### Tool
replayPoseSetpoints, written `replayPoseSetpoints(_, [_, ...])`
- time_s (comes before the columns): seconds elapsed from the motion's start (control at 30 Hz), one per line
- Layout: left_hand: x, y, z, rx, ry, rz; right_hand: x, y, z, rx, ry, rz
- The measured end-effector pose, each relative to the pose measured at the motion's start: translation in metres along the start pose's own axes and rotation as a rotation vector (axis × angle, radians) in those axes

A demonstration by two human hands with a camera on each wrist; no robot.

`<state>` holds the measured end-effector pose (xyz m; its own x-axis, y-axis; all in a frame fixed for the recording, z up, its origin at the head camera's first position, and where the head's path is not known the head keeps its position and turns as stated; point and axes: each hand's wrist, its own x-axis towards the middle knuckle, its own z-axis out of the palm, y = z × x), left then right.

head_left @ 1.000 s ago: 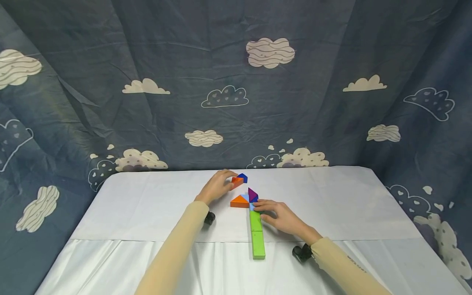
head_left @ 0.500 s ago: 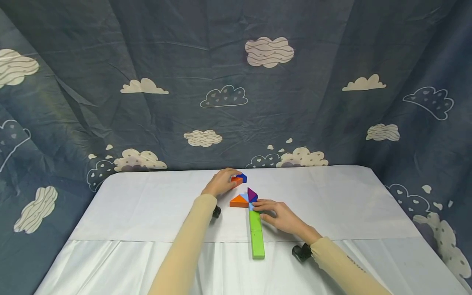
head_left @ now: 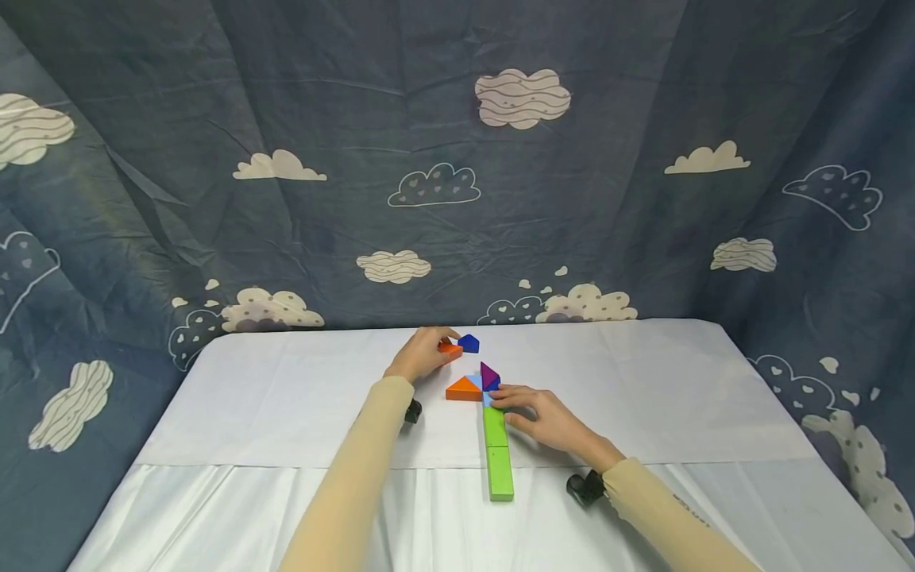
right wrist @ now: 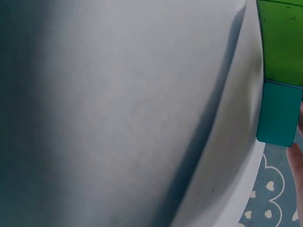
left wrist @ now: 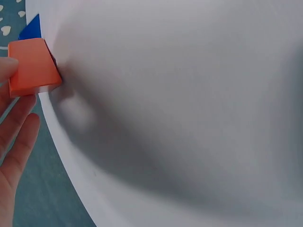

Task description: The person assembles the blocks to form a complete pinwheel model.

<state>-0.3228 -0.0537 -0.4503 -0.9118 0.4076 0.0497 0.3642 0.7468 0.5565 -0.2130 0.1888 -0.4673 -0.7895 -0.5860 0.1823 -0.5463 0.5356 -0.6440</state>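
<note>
My left hand (head_left: 420, 357) pinches an orange block (left wrist: 33, 66) between thumb and fingers at the far part of the table. Just right of it in the head view lies a dark blue block (head_left: 469, 343). My right hand (head_left: 546, 421) has its fingertips at a light blue block (right wrist: 279, 113), with the thumb beside the upper of two green blocks (head_left: 495, 427) laid end to end. Past the light blue block stands a purple triangular block (head_left: 489, 375) over a dark blue piece, and an orange triangular block (head_left: 464, 389) lies to its left. My fingers partly hide the light blue block.
A white cloth (head_left: 629, 381) covers the table, with a crease running across its front part. Behind the table hangs a dark curtain (head_left: 443, 238) with cloud prints. A black wrist camera (head_left: 586, 488) sits under my right sleeve.
My left hand, with the orange block, has shifted slightly left, opening a gap to the far dark blue block. My right hand and the row of blocks have stayed put.
</note>
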Motion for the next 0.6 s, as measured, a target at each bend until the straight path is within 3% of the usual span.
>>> replayPoseSetpoints(0.33, [-0.008,-0.013,-0.010,0.030,-0.023,-0.033,0.000,0.002,0.001,0.014,0.000,0.013])
replayPoseSetpoints(0.6, [-0.007,-0.017,-0.011,0.041,-0.028,0.009,0.000,0.001,0.001,0.004,0.007,0.018])
